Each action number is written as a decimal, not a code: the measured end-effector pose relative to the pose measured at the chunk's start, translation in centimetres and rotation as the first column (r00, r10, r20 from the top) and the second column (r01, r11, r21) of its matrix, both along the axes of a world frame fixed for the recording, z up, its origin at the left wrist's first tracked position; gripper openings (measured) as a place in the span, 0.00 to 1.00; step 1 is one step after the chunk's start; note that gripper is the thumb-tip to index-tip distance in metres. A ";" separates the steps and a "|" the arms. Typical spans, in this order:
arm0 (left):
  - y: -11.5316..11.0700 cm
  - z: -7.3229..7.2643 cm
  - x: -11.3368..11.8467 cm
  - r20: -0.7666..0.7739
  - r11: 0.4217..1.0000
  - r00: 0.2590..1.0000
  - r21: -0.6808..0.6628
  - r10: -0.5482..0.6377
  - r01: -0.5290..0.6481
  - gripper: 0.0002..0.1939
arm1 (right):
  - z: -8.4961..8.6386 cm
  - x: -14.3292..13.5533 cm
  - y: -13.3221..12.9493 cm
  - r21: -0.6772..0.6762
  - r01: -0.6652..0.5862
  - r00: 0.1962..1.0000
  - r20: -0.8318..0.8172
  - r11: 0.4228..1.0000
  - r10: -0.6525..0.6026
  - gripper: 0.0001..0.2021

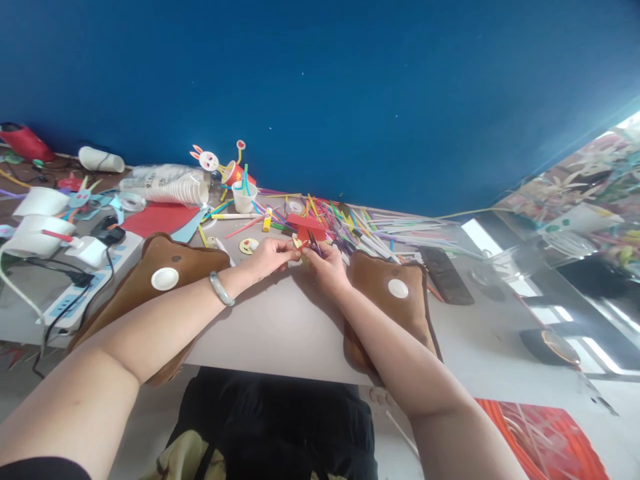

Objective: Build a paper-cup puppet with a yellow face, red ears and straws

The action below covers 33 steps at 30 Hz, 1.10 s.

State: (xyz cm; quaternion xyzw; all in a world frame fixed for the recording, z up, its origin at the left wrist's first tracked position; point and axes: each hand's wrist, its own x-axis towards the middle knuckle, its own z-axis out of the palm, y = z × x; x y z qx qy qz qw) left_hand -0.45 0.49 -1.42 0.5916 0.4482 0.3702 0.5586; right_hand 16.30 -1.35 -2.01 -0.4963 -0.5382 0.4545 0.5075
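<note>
My left hand (274, 259) is closed in a pinch on a small pale-yellow and red paper piece (297, 243), over the grey table. Right beside it, my right hand (327, 267) is closed round a dark, slim tool that looks like small scissors (315, 244). My fingers cover most of both things, so whether the blades are apart cannot be seen. Just behind the hands lies a folded red paper (306, 225). A round yellow face cutout (249, 246) rests left of my left hand, near a yellow glue stick (267, 219).
Brown cushions (395, 307) lie under both forearms. Coloured straws and pipe cleaners (370, 230) spread along the wall. Behind left stand a white paper cup (245, 198) and a rabbit figure (208, 160). A power strip (90, 287) with cables is at left, a dark case (445, 275) at right.
</note>
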 end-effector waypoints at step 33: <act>0.2 -0.5 0.7 0.188 0.979 0.968 -0.143 0.168 -0.142 0.08 | -0.9 -0.3 0.7 -0.092 0.032 0.970 -0.237 0.995 -0.053 0.17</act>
